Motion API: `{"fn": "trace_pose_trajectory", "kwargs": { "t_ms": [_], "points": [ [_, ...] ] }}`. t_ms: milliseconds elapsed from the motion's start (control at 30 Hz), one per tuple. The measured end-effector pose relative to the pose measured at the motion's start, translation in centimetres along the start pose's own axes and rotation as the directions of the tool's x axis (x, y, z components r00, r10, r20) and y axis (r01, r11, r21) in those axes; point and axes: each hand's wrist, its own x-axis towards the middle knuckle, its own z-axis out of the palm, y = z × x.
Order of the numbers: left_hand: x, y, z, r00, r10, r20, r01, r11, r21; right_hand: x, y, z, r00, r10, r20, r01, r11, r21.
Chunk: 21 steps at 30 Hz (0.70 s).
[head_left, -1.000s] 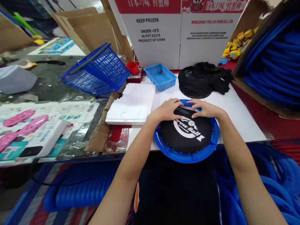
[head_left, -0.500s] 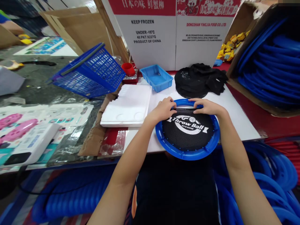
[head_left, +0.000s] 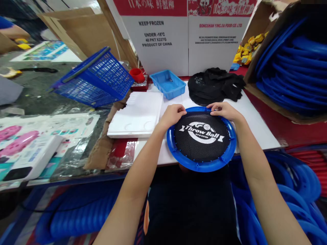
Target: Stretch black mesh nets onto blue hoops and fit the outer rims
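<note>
A blue plastic ring (head_left: 171,149) lies at the table's near edge, with a round black mesh (head_left: 187,144) printed "Throw Ball" across its middle. Small blue pegs poke through the mesh's edge along the near side. At the far left of the ring, my left hand (head_left: 175,115) pinches the mesh edge against the rim. My right hand (head_left: 224,111) is at the far right, thumb on the mesh edge and fingers curled over the rim. Between the hands, the mesh now reaches close to the far rim. Behind the ring lies a pile of black mesh pieces (head_left: 217,85).
A light-blue tray (head_left: 170,89) and a white foam slab (head_left: 135,114) sit left of the pile. A blue basket (head_left: 94,80) leans farther left. On the right, a carton holds stacked blue rings (head_left: 293,71). More rings (head_left: 293,197) lie below the table.
Both hands have drawn the mesh edge away from me, toward the far rim. The gap there has closed up. The whole view has shifted slightly.
</note>
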Motion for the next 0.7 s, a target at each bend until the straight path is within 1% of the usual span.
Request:
{"fn": "trace_pose_trajectory", "kwargs": {
  "t_ms": [100,300,467,567,700],
  "points": [
    [0.1,-0.3,0.0,1.000,-0.024,-0.014,0.024,1.000,-0.015,0.0,0.2,-0.1,1.000,-0.003,-0.006,0.003,0.999,0.039],
    [0.2,-0.8,0.1,0.999,-0.028,-0.017,0.027,0.998,-0.053,0.0,0.2,-0.2,1.000,-0.002,0.020,0.000,0.996,0.085],
    [0.4,-1.5,0.1,0.999,-0.049,-0.012,0.048,0.995,-0.089,-0.1,0.2,-0.1,1.000,0.025,-0.012,-0.023,0.993,0.112],
    [0.5,-1.9,0.3,0.998,-0.060,-0.020,0.058,0.992,-0.110,-0.1,0.3,-0.2,0.999,0.035,0.020,-0.037,0.993,0.111],
    [0.5,-2.4,0.6,0.998,-0.050,-0.040,0.043,0.985,-0.165,0.1,0.7,-0.3,0.999,0.016,0.051,-0.021,0.994,0.108]
  ]
}}
